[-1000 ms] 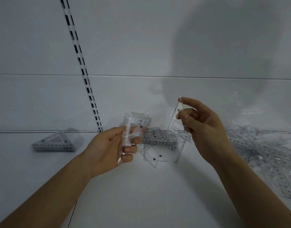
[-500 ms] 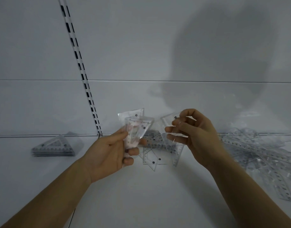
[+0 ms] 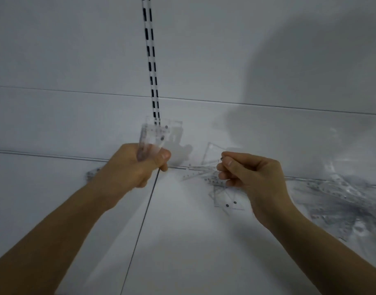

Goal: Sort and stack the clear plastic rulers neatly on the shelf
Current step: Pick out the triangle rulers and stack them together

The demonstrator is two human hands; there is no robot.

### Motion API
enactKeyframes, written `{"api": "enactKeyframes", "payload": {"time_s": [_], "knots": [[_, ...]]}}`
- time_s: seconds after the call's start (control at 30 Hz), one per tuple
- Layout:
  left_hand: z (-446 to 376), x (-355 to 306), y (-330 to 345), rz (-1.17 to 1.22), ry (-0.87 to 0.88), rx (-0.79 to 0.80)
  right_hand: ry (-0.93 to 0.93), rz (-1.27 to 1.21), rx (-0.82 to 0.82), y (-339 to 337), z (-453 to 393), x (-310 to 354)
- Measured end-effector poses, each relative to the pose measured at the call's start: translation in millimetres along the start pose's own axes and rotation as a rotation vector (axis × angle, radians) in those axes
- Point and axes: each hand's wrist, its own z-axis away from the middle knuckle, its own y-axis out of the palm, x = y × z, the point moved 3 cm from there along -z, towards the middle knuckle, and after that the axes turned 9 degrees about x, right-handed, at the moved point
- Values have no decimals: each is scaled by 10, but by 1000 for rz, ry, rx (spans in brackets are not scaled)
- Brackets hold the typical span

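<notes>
Above the white shelf our left hand grips a small bunch of clear rulers upright, while our right hand pinches 1 clear triangle. More rulers lie heaped at right.

Bundle of rulers held up in the left grip, above the shelf. Behind it, slotted rail on the back wall. Just right of that grip, loose rulers on the shelf, under and beside the right grip. Far right of both, a heap of rulers. Behind the left grip, partly hidden, a stack.
</notes>
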Motion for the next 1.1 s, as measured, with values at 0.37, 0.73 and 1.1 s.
{"api": "enactKeyframes", "payload": {"time_s": [0.37,0.73,1.1], "knots": [[283,275,-981,-156,-69,-130,-415,669,167,1148,-170,-162],[195,684,-1577,-671,162,-107,-596,978,91,1824,-330,-522],[159,1020,-1693,-687,383,-85,-569,1102,131,1950,-381,-772]]}}
